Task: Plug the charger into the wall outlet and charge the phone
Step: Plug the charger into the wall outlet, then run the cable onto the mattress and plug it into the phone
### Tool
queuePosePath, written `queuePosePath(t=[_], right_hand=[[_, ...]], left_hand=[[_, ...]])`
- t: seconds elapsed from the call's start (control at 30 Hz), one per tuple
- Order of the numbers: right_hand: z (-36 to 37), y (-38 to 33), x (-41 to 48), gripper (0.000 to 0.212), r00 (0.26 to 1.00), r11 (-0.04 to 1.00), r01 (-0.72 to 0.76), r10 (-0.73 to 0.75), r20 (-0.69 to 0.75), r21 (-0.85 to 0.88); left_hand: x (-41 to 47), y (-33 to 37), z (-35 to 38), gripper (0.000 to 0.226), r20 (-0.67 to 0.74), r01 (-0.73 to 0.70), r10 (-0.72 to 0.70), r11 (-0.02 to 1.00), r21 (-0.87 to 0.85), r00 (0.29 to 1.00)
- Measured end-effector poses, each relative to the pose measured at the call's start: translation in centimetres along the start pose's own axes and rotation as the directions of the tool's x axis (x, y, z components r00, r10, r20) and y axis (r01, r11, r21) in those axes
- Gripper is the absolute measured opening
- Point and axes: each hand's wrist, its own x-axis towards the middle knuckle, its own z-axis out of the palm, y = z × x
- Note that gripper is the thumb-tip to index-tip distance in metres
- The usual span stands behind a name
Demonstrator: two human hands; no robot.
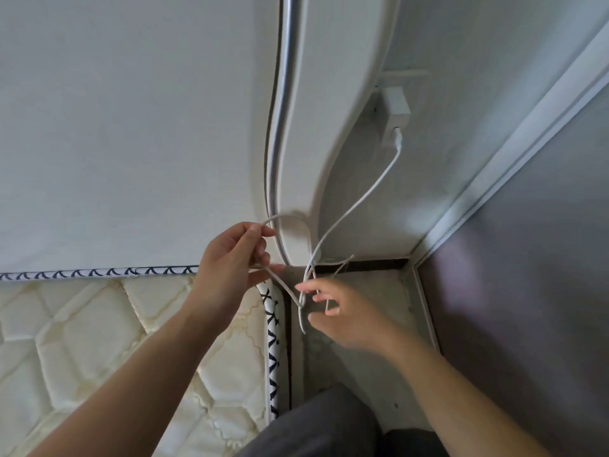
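A white charger block [395, 115] sits in the wall outlet [379, 103] beside the headboard. Its white cable [369, 192] hangs down from the block and loops between my hands. My left hand [230, 268] pinches a loop of the cable near the headboard's lower edge. Just to its right, my right hand [336, 315] has its fingers hooked around the hanging strands low down. No phone is in view.
A white headboard [131, 127] with a curved side panel [316, 94] stands ahead. A quilted mattress [99, 341] with black-and-white piping lies at lower left. The grey wall's white skirting [494, 169] runs to a corner at right. My dark trouser leg [323, 427] is at the bottom.
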Motion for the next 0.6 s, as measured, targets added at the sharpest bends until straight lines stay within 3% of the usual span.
queuePosePath(t=[0.13, 0.23, 0.33, 0.43, 0.53, 0.6], right_hand=[[-0.7, -0.3, -0.4, 0.005, 1.0, 1.0, -0.016, 0.016, 0.0, -0.01], [-2.0, -2.0, -2.0, 0.006, 0.999, 0.998, -0.053, 0.053, 0.003, 0.038], [-3.0, -5.0, -4.1, 0.007, 0.995, 0.947, -0.097, 0.103, -0.004, 0.306], [-3.6, -8.5, -5.6, 0.01, 0.984, 0.833, -0.14, 0.177, -0.018, 0.535], [-3.6, -11.8, -6.7, 0.011, 0.983, 0.817, -0.155, 0.182, 0.008, 0.555], [-3.2, -13.6, -7.0, 0.013, 0.984, 0.803, -0.149, 0.177, 0.008, 0.577]], left_hand=[[-0.6, 0.7, 1.0, 0.033, -0.068, 0.047, -0.05, 0.998, -0.05, 0.996], [-1.8, 1.9, 2.2, 0.031, -0.103, 0.104, -0.108, 0.993, -0.048, 0.989], [-4.4, 3.1, 3.0, 0.028, -0.071, 0.207, -0.203, 0.977, 0.05, 0.977], [-8.2, 4.1, 3.3, 0.04, 0.016, 0.256, -0.264, 0.946, 0.197, 0.964], [-11.1, 5.4, 3.3, 0.046, 0.035, 0.228, -0.24, 0.952, 0.206, 0.97], [-12.4, 6.2, 3.1, 0.038, 0.037, 0.225, -0.235, 0.957, 0.184, 0.971]])
